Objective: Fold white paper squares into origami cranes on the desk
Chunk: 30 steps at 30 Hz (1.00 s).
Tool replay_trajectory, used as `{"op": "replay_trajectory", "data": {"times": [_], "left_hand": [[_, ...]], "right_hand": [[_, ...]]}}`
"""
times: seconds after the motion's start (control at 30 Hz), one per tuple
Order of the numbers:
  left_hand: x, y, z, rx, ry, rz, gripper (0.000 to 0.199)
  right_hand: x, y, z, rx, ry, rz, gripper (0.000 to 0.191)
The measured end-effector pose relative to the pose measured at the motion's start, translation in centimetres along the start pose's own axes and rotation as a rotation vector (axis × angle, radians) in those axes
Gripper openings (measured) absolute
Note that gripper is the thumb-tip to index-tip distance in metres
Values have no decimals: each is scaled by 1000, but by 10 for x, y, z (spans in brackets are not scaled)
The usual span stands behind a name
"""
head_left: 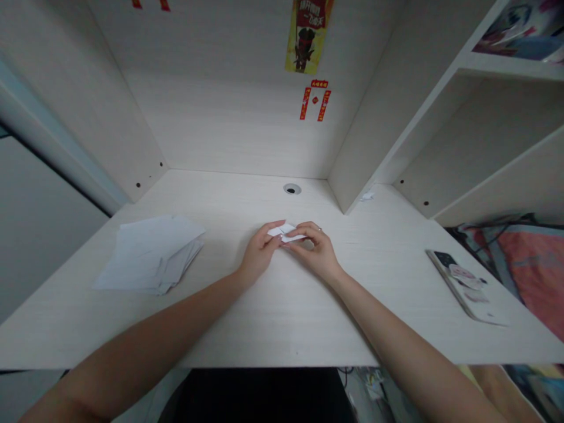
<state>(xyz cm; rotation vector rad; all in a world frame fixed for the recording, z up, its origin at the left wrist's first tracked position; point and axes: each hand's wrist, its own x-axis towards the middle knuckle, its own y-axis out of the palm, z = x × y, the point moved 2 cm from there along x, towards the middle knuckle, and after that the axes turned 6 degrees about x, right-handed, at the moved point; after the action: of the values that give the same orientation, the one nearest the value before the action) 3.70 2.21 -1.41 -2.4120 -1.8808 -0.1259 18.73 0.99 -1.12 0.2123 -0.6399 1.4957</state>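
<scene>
A small folded white paper is held between both hands above the middle of the desk. My left hand pinches its left side, thumb in front and fingers behind. On the other side, my right hand grips the right edge between thumb and curled fingers, and a ring shows on one finger. Parts of the paper are covered by the fingertips, so its full shape cannot be made out.
Loose white paper sheets lie in a pile at the left of the white desk. A phone rests near the right edge. A cable hole sits by the back panel, and an upright divider stands at the back right.
</scene>
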Motion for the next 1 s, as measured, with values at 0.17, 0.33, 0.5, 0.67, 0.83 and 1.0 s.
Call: {"op": "replay_trajectory", "data": {"times": [0.17, 0.33, 0.5, 0.67, 0.83, 1.0], "left_hand": [[-1, 0, -1, 68, -3, 12, 41], [-1, 1, -1, -29, 27, 63, 46], [1, 1, 3, -36, 59, 69, 45], [1, 0, 4, 47, 68, 54, 41], [1, 0, 7, 47, 85, 58, 37], [2, -1, 9, 50, 67, 40, 29]], "right_hand": [[0, 0, 3, -49, -8, 6, 18], [-1, 1, 1, -33, 1, 4, 17], [0, 2, 2, -6, 1, 7, 17], [-1, 2, 1, 2, 1, -3, 13], [-1, 2, -1, -6, 19, -9, 14], [-1, 1, 1, -12, 48, -17, 14]]}}
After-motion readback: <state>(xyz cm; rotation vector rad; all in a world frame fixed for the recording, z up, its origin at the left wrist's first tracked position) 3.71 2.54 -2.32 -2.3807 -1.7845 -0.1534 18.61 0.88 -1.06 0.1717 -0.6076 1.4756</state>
